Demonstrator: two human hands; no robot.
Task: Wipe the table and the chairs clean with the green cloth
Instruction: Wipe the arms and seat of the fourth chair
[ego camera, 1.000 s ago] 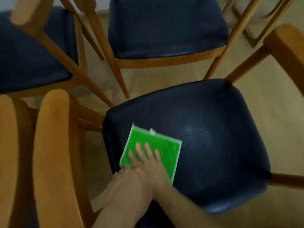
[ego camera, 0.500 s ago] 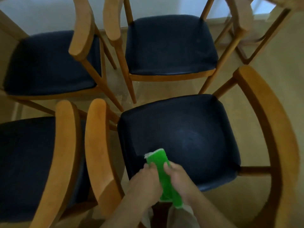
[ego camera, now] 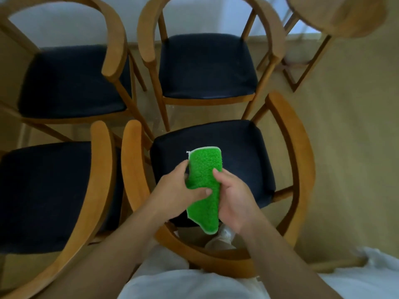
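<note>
The green cloth (ego camera: 204,186) is up in the air above the near chair (ego camera: 216,169), folded into a long strip and held between both hands. It hangs lengthwise over the front part of that chair's dark seat, its top end with the white edging pointing away from the person and its bottom end drooping toward the chair's curved wooden back rail. It does not touch the seat.

The left hand (ego camera: 174,190) grips the cloth from the left side, fingers curled round its edge and the thumb laid across the green face about halfway down. The right hand (ego camera: 232,197) holds the right edge, thumb up along the side of the strip and the other fingers tucked behind it, out of sight. Both bare forearms reach in from the bottom, over a white shirt (ego camera: 194,285).

Left of the near chair, almost rail to rail with it, stands a second chair (ego camera: 47,197) with the same dark seat and wooden arm. Beyond the near chair, toward the pale wall, stand two more chairs: one straight ahead (ego camera: 207,65) and one further to the left (ego camera: 73,83), each with a rounded wooden back. To the far right of the near chair, a blurred round wooden top (ego camera: 336,16) on thin legs sits at the upper corner. The floor (ego camera: 349,147) around the near chair is a light tan.
</note>
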